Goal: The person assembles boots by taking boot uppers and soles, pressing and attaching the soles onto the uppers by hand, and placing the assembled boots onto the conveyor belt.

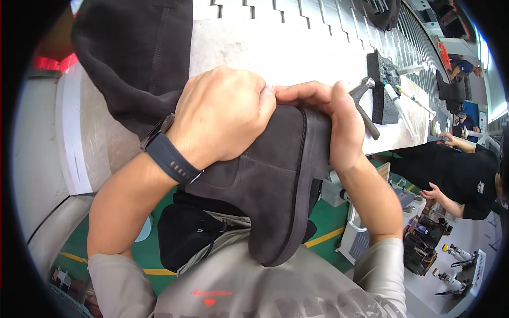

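A dark brown-grey suede boot (270,185) lies on its side in front of me, its toe pointing down toward my torso and its thick sole facing right. A large soft suede shaft (138,47) spreads over the table at upper left. It looks part of the same boot, but my left wrist hides the join. My left hand (225,108), wearing a dark watch above it, is closed at the back of the boot, thumb and forefinger pinched. Against the heel, my right hand (339,119) has its palm by the sole and its fingertips meeting my left thumb. Whatever is between the fingertips is hidden.
Right of the boot, a hammer (363,103) leans by a black block (383,87) beside brushes or pen-like tools (400,108). A slatted metal conveyor (328,13) runs along the far side. A person in black (450,172) stands at right with both hands raised.
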Tool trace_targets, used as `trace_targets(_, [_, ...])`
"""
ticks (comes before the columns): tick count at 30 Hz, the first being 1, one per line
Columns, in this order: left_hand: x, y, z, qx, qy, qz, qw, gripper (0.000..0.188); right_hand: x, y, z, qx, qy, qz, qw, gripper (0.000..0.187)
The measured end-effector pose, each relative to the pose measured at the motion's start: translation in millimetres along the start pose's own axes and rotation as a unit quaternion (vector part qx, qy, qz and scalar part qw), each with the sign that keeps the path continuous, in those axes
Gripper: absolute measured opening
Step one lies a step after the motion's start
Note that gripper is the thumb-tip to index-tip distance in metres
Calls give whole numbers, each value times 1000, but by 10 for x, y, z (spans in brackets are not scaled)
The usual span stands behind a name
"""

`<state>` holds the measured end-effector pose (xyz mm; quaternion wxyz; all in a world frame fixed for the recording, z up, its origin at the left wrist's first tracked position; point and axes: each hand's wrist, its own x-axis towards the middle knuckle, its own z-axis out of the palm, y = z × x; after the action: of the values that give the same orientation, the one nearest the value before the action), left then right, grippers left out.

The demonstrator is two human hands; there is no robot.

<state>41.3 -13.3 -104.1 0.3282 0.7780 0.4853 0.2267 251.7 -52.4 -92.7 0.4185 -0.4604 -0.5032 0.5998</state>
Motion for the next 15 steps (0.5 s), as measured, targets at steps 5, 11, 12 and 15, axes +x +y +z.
trace_targets(5, [-4,-4,20,37,26,23,999,33,88,-207,20,-238,7,59,969,34])
trace_targets(11, [36,-89,52,60,24,54,996,41,-10,59,35,-107,149,-65,981,26])
trace_targets(12, [40,-114,58,70,19,87,994,37,-70,95,35,-90,179,-96,975,26])
trace_targets(15, [64,-349,24,151,31,225,962,27,-478,226,68,-173,241,-176,939,35])
